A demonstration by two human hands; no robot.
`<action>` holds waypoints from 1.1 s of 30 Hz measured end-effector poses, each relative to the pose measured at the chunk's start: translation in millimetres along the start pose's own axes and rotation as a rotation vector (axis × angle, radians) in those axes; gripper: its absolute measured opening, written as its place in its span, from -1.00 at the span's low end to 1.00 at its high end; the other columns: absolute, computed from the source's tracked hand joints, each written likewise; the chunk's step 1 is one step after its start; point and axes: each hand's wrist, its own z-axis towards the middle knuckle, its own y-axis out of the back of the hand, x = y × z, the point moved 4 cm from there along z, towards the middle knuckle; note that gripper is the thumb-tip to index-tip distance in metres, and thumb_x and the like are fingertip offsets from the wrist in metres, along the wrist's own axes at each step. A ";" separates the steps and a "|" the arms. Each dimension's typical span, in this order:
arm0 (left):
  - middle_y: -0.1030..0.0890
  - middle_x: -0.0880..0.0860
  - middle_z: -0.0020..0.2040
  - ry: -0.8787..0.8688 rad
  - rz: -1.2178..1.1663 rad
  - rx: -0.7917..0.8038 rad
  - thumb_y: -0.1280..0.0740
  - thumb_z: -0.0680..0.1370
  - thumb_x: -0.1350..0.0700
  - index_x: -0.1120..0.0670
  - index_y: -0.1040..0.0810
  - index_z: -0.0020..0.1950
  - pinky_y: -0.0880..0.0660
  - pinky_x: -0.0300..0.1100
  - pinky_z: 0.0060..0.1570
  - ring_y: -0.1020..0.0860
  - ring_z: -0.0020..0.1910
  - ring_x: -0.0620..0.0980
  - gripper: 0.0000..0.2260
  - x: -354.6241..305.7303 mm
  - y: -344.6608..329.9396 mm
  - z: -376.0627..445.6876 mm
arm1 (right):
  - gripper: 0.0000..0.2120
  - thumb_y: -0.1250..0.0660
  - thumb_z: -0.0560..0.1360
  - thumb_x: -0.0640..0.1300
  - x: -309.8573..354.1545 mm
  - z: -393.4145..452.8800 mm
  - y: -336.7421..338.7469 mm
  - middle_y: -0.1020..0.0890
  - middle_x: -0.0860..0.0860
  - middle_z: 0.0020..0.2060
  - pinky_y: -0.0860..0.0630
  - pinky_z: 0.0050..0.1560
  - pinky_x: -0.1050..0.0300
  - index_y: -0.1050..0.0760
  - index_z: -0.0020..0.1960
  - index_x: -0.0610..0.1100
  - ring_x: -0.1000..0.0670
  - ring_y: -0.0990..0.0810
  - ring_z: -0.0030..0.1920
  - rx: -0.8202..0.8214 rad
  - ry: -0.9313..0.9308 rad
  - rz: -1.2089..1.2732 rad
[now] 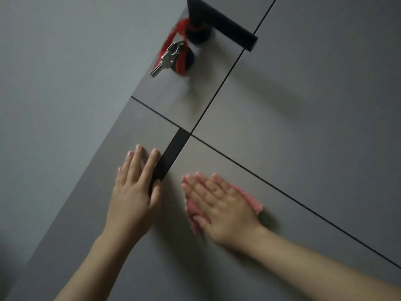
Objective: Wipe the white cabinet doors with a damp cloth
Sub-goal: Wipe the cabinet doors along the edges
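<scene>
Head view: tilted, dim, slightly blurred.
Cabinet door (217, 263): pale panel, thin dark seams.
Right hand (219, 207): flat on pink cloth (251, 202), fingers straight and close together, pressing cloth to door at 5 o'clock of centre.
Left hand (135, 187): flat on door, fingers slightly spread, beside black strip (171, 155), at 9 o'clock of cloth.
Keys (168, 58): apparently hung by red cord (181, 29) from black handle (219, 20), at 12 o'clock.

bare door panel (303, 127) right; black lever handle (219, 20), keys (169, 58) above
</scene>
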 end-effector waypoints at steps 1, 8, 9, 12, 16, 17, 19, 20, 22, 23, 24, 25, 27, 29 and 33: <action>0.13 -0.08 0.54 0.007 0.016 0.030 -0.09 0.59 0.01 -0.13 0.00 0.54 0.17 -0.12 0.48 0.20 0.51 -0.12 -0.47 6.0 -1.2 -8.0 | -0.43 -0.09 0.52 0.10 -11.7 -1.8 4.4 -0.30 -0.03 0.45 -0.12 0.44 -0.02 -0.28 0.46 -0.12 -0.07 -0.26 0.46 0.005 -0.004 -0.023; 0.07 -0.04 0.56 0.058 -0.034 0.063 -0.31 0.54 0.11 -0.17 0.00 0.51 0.05 -0.01 0.48 0.14 0.53 -0.07 -0.33 41.2 -9.3 -48.1 | -0.37 0.02 0.57 0.09 -68.8 99.2 25.0 -0.07 -0.11 0.53 0.17 0.50 -0.02 0.01 0.54 -0.20 -0.10 -0.01 0.53 -0.195 -0.577 -0.054; 0.00 0.03 0.57 0.070 -0.054 0.028 -0.33 0.53 0.16 -0.11 -0.09 0.53 0.02 -0.01 0.47 0.08 0.54 -0.02 -0.35 46.1 -10.7 -52.9 | -0.37 0.01 0.57 0.09 -46.1 107.1 15.0 -0.08 -0.12 0.53 0.15 0.50 -0.03 -0.02 0.54 -0.21 -0.10 -0.02 0.53 -0.207 -0.536 -0.047; -0.11 0.12 0.55 0.151 -0.134 -0.070 -0.32 0.51 0.29 0.09 -0.25 0.51 -0.03 -0.09 0.43 -0.07 0.53 0.08 -0.41 53.9 -8.8 -54.6 | -0.42 -0.03 0.56 0.07 47.4 71.0 -19.5 -0.19 -0.08 0.50 0.05 0.51 -0.02 -0.16 0.52 -0.17 -0.09 -0.10 0.52 -0.094 -0.153 -0.007; -0.13 0.11 0.55 0.186 -0.150 -0.053 -0.26 0.53 0.31 0.14 -0.25 0.50 0.02 -0.18 0.43 -0.08 0.53 0.06 -0.46 50.5 -2.3 -55.0 | -0.48 -0.09 0.56 0.08 57.8 -2.4 -18.5 -0.27 -0.02 0.46 -0.11 0.47 -0.01 -0.28 0.47 -0.08 -0.03 -0.20 0.48 0.066 0.123 -0.019; -0.15 0.10 0.54 0.190 -0.170 -0.058 -0.24 0.54 0.30 0.14 -0.27 0.50 0.02 -0.20 0.43 -0.09 0.52 0.05 -0.48 49.9 0.9 -53.3 | -0.47 -0.08 0.55 0.07 36.9 0.0 -12.9 -0.28 -0.03 0.45 -0.10 0.46 -0.01 -0.28 0.46 -0.11 -0.05 -0.22 0.47 0.032 0.064 -0.045; -0.22 0.08 0.52 0.221 -0.214 -0.080 -0.21 0.56 0.29 0.15 -0.32 0.47 -0.01 -0.23 0.42 -0.15 0.50 0.04 -0.54 51.1 6.0 -51.8 | -0.41 -0.04 0.53 0.06 -10.4 24.2 3.8 -0.24 -0.09 0.47 0.00 0.47 -0.01 -0.22 0.49 -0.19 -0.11 -0.22 0.47 -0.032 -0.162 -0.057; -0.27 0.07 0.50 0.239 -0.233 -0.100 -0.21 0.57 0.29 0.16 -0.35 0.45 -0.05 -0.24 0.41 -0.20 0.48 0.03 -0.57 51.7 8.9 -51.8 | -0.39 -0.02 0.54 0.07 -31.0 44.5 12.4 -0.20 -0.11 0.49 0.06 0.48 -0.01 -0.16 0.51 -0.21 -0.11 -0.17 0.49 -0.054 -0.280 -0.053; -0.35 0.07 0.46 0.263 -0.266 -0.141 -0.19 0.59 0.25 0.16 -0.40 0.42 -0.11 -0.26 0.36 -0.27 0.44 0.02 -0.62 51.8 12.9 -51.9 | -0.36 0.00 0.56 0.08 -46.7 89.8 20.4 -0.09 -0.12 0.53 0.18 0.49 0.01 -0.03 0.54 -0.22 -0.10 -0.04 0.53 -0.110 -0.441 -0.064; -0.36 0.07 0.45 0.274 -0.280 -0.159 -0.16 0.59 0.19 0.16 -0.40 0.42 -0.12 -0.25 0.35 -0.28 0.44 0.02 -0.62 52.7 15.1 -52.2 | -0.36 0.01 0.57 0.08 -39.4 110.2 17.4 -0.04 -0.12 0.54 0.23 0.49 0.01 0.03 0.54 -0.21 -0.10 0.01 0.54 -0.121 -0.465 -0.061; -0.35 0.06 0.46 0.287 -0.282 -0.173 -0.11 0.56 0.13 0.15 -0.40 0.42 -0.13 -0.23 0.35 -0.27 0.44 0.02 -0.57 57.1 18.3 -53.1 | -0.36 0.02 0.58 0.08 -21.8 127.4 11.0 -0.01 -0.10 0.54 0.27 0.48 0.01 0.06 0.55 -0.20 -0.09 0.05 0.54 -0.115 -0.447 -0.047; -0.32 0.06 0.47 0.303 -0.278 -0.178 -0.07 0.52 0.08 0.14 -0.38 0.43 -0.13 -0.19 0.37 -0.25 0.46 0.02 -0.51 60.6 19.4 -53.8 | -0.37 0.04 0.58 0.09 0.6 135.4 4.2 -0.01 -0.09 0.54 0.28 0.48 0.02 0.07 0.55 -0.18 -0.09 0.06 0.54 -0.104 -0.384 -0.051; -0.28 0.06 0.50 0.346 -0.255 -0.164 -0.02 0.48 0.06 0.13 -0.33 0.47 -0.12 -0.11 0.41 -0.21 0.48 0.01 -0.45 70.9 21.2 -55.7 | -0.39 0.05 0.56 0.11 57.1 123.8 -13.9 -0.12 -0.06 0.53 0.16 0.50 0.01 -0.06 0.54 -0.14 -0.08 -0.05 0.53 -0.046 -0.145 -0.083; -0.26 0.07 0.51 0.369 -0.206 -0.128 -0.05 0.53 0.09 0.13 -0.29 0.49 -0.11 -0.09 0.43 -0.19 0.49 0.01 -0.50 79.6 21.5 -59.1 | -0.44 -0.02 0.55 0.10 92.7 81.8 -19.6 -0.25 -0.03 0.48 -0.09 0.50 0.00 -0.22 0.50 -0.10 -0.05 -0.18 0.49 0.033 0.063 -0.089; -0.21 0.05 0.53 0.339 -0.173 -0.042 -0.08 0.57 0.17 0.13 -0.26 0.50 -0.09 -0.11 0.44 -0.16 0.50 0.01 -0.53 82.3 21.0 -65.8 | -0.44 -0.03 0.55 0.08 47.4 54.1 -6.2 -0.28 -0.06 0.46 -0.08 0.47 -0.01 -0.25 0.48 -0.15 -0.09 -0.24 0.47 0.031 0.065 -0.065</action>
